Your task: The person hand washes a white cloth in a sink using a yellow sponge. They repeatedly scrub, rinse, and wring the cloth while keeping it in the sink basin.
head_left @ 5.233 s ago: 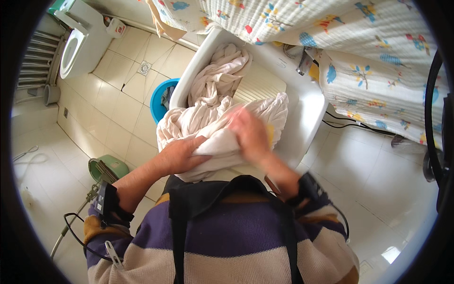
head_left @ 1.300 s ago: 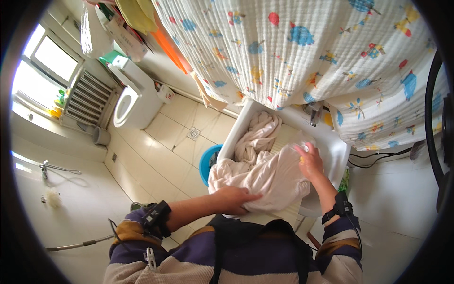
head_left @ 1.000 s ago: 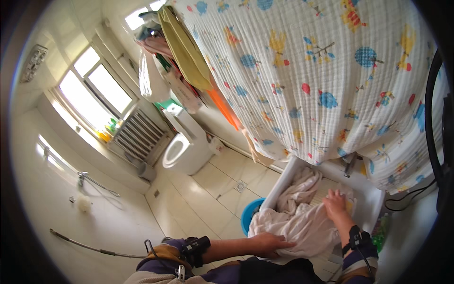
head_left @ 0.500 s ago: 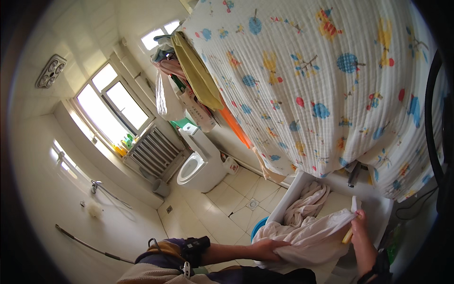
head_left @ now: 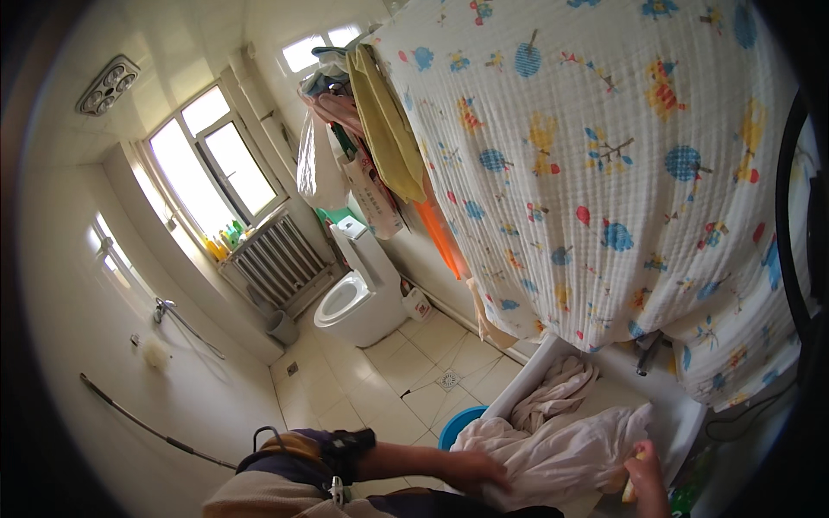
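White-pink wet cloth [head_left: 561,453] lies spread over the near part of a white sink [head_left: 686,414], with another bunched length of it farther in. My right hand [head_left: 648,479] is closed around a long, narrow pale yellow thing [head_left: 629,492] at the cloth's right edge; its kind is hard to make out. At the cloth's left edge is my left hand [head_left: 479,473], smeared by motion, so I cannot tell whether its fingers grip the fabric. A metal tap [head_left: 646,354] shows at the back of the sink, partly under a hanging curtain.
A patterned white curtain [head_left: 553,190] hangs over the sink's far side. A blue basin [head_left: 462,423] stands on the floor left of the sink. Farther off are a toilet [head_left: 354,302], a radiator [head_left: 276,259] and hanging towels [head_left: 384,129]. A black cable runs at the right.
My right hand has moved lower and nearer, and the raised corner of cloth has dropped into the sink. The left hand has shifted slightly left along the cloth. The view has tilted a little.
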The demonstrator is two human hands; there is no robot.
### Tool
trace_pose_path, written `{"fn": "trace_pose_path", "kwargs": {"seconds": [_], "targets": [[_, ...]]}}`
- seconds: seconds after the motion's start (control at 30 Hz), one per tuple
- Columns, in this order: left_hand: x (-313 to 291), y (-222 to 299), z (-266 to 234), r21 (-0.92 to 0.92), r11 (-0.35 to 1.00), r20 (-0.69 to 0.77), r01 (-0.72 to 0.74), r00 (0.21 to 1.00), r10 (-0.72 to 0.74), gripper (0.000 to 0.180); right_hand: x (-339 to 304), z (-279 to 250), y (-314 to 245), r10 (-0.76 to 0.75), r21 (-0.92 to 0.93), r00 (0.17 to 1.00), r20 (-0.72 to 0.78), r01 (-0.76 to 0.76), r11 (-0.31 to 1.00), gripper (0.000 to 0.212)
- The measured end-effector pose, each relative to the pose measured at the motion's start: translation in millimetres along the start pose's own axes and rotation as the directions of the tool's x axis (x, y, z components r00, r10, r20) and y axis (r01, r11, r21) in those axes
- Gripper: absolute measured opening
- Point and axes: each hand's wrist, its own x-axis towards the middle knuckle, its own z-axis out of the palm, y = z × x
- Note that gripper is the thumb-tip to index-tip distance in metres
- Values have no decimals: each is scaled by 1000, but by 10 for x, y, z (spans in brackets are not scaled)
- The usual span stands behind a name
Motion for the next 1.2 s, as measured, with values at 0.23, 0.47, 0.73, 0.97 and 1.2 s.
{"fn": "trace_pose_path", "kwargs": {"seconds": [0.23,0.47,0.73,0.97,1.2], "targets": [[39,-348,238,0,999,69,51,996,-50,57,73,766,-511,-677,-372,735,48,642,671,36],[11,-243,243,-40,995,35,86,996,-85,61,652,1081,-729,-424,-615,904,51,363,700,25],[60,-277,216,-65,991,50,114,993,-111,64,-267,779,-880,-398,-453,792,463,597,662,17],[94,-296,238,-80,993,37,92,995,-89,66,778,722,-620,-416,-654,908,41,339,676,20],[129,-359,200,-131,978,92,164,984,-153,65,-695,1031,-658,-772,-291,601,208,791,538,17]]}}
